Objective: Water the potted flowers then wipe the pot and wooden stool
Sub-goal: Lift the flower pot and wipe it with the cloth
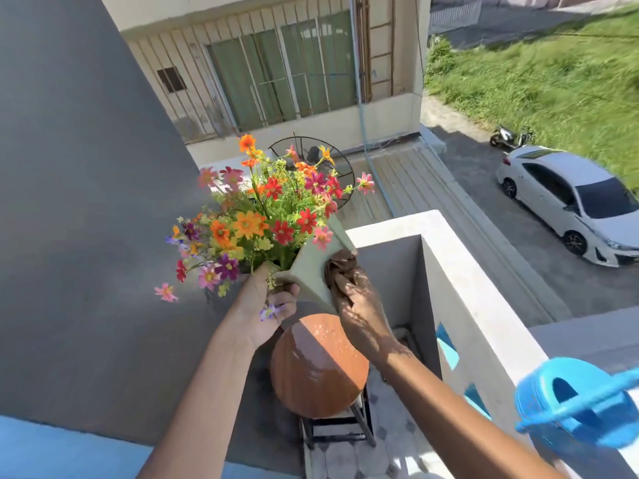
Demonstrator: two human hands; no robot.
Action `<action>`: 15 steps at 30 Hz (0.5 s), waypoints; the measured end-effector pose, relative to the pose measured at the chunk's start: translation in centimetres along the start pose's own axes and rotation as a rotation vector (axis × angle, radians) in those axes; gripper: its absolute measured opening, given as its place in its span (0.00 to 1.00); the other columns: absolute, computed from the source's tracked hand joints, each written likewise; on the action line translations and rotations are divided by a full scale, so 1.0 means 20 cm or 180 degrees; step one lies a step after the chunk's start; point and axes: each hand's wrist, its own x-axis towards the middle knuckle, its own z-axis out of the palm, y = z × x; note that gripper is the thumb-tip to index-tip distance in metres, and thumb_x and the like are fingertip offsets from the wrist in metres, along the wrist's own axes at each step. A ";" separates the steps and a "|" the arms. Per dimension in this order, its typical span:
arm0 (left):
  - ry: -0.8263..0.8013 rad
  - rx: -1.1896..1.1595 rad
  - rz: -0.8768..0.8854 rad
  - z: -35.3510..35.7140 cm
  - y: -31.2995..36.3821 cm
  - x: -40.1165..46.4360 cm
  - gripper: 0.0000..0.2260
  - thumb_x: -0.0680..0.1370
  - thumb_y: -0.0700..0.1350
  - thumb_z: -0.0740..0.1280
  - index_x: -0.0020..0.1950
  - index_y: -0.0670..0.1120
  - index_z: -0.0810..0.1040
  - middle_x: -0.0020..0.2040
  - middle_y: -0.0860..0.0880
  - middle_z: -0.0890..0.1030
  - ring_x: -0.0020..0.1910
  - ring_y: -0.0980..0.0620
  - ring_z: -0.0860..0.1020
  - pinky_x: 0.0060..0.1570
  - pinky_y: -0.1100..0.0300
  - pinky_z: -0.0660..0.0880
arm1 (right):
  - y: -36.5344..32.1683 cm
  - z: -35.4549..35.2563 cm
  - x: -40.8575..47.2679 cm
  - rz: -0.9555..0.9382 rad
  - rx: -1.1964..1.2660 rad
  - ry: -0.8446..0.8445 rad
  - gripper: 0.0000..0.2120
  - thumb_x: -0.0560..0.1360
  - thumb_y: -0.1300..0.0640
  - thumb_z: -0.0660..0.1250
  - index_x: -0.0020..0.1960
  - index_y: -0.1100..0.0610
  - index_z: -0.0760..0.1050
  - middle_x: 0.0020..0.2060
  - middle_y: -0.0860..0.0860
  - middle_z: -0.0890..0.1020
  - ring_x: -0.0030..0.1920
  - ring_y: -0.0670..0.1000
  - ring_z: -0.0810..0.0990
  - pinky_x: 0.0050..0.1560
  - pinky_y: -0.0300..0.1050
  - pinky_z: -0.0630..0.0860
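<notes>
Aloft, left hand grip around pot, right hand grip pinching cloth against it.

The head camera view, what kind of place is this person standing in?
Most likely an upper-floor home balcony: a white parapet wall edges it, a white car is parked on the street far below, and a neighbouring building's barred windows face it.

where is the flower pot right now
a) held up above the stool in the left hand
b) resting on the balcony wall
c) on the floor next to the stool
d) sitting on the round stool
a: the left hand grips the pale green pot clear above the bare round stool, while the right hand presses a brown cloth against the pot's side.
</notes>
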 end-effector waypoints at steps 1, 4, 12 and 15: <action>0.0012 -0.0006 -0.0027 0.00 0.01 0.00 0.17 0.82 0.46 0.55 0.33 0.44 0.67 0.26 0.43 0.72 0.14 0.58 0.60 0.15 0.69 0.56 | -0.01 -0.01 -0.02 0.0065 -0.0032 -0.0152 0.13 0.78 0.65 0.60 0.61 0.61 0.77 0.58 0.61 0.76 0.59 0.57 0.75 0.60 0.40 0.68; 0.0010 0.0061 0.0002 -0.01 -0.01 0.00 0.19 0.80 0.44 0.56 0.30 0.42 0.70 0.26 0.42 0.73 0.15 0.58 0.60 0.15 0.68 0.56 | -0.09 -0.01 -0.07 0.0138 0.0374 -0.0037 0.10 0.78 0.62 0.62 0.57 0.56 0.78 0.52 0.53 0.77 0.50 0.53 0.76 0.52 0.39 0.72; 0.0114 0.0294 0.0318 0.08 -0.07 0.00 0.14 0.82 0.43 0.57 0.37 0.44 0.74 0.26 0.47 0.73 0.18 0.54 0.70 0.18 0.67 0.66 | -0.34 -0.07 0.10 0.0605 0.1365 0.0018 0.08 0.79 0.56 0.62 0.46 0.53 0.79 0.40 0.45 0.80 0.41 0.35 0.78 0.45 0.28 0.73; 0.0138 0.0288 0.0207 0.04 -0.07 0.02 0.14 0.82 0.44 0.56 0.38 0.45 0.71 0.29 0.45 0.74 0.17 0.56 0.67 0.20 0.67 0.61 | -0.22 -0.09 0.11 0.0928 0.1265 -0.0163 0.09 0.78 0.63 0.61 0.43 0.54 0.76 0.36 0.49 0.79 0.38 0.39 0.78 0.40 0.29 0.70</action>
